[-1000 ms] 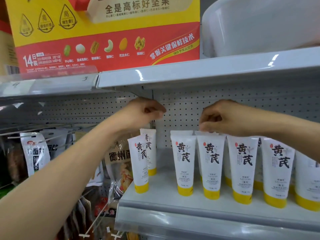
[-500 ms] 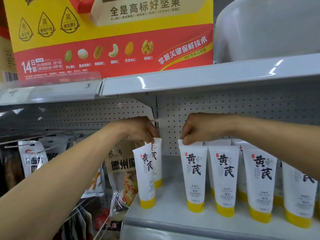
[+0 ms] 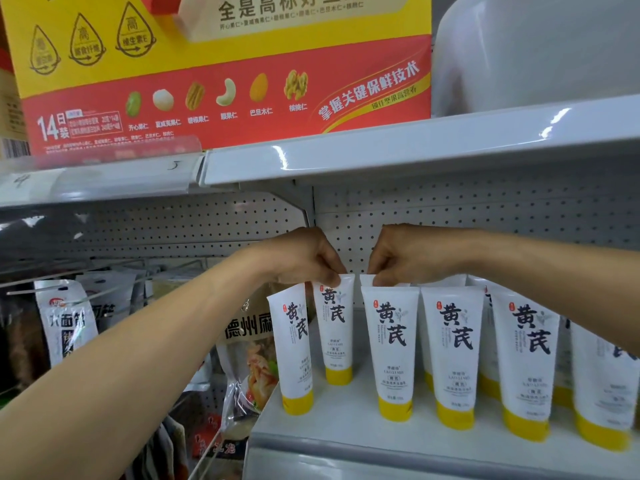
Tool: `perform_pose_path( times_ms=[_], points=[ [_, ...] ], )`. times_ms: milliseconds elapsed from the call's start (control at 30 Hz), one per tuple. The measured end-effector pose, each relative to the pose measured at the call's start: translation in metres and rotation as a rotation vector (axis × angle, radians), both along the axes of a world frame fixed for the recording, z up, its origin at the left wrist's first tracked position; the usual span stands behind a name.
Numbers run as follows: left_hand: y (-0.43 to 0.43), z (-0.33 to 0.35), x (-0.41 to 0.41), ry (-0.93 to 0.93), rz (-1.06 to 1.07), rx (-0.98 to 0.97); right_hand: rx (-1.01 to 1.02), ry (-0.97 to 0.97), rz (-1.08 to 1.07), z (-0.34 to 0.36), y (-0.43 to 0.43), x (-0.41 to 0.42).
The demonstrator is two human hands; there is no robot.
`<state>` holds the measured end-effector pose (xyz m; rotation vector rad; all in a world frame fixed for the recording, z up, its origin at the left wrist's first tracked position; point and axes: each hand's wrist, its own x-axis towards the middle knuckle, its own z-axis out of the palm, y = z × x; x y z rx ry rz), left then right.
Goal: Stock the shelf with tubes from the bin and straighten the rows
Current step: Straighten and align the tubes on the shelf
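White tubes (image 3: 393,341) line the shelf (image 3: 346,422).

Your left hand (image 3: 304,258) pinches the crimped top of the set-back tube (image 3: 334,327), which stands cap-down on the white shelf (image 3: 346,434) just behind the leftmost tube (image 3: 292,344). Your right hand (image 3: 412,254), close beside the left, pinches the top edge of a rear tube (image 3: 366,279) behind the front-row tube (image 3: 393,344). A yellow-and-red nut box (image 3: 221,81) sits on the upper shelf (image 3: 415,150), and snack bags (image 3: 249,358) hang at left.
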<state>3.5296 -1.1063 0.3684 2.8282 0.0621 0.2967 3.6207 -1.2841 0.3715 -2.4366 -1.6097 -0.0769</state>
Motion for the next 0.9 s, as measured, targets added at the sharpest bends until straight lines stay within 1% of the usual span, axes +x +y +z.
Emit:
perform_pose_path(
  times_ms=[567, 667, 733, 833, 900],
  points=[
    [-0.002, -0.003, 0.001, 0.019, -0.025, -0.053, -0.002, 0.006, -0.03, -0.001, 0.002, -0.004],
    [-0.004, -0.002, -0.003, 0.02, -0.006, 0.0, 0.03, 0.011, -0.027, 0.0, -0.001, -0.006],
    [-0.006, -0.002, -0.009, -0.023, 0.016, 0.029, 0.101, -0.006, -0.023, 0.001, -0.007, -0.008],
    [-0.01, -0.004, -0.026, -0.211, 0.062, 0.026, 0.227, -0.049, 0.008, 0.002, -0.019, -0.012],
    [-0.011, -0.009, -0.041, -0.312, 0.124, 0.052, 0.262, -0.054, 0.033, 0.002, -0.027, -0.017]
  ],
)
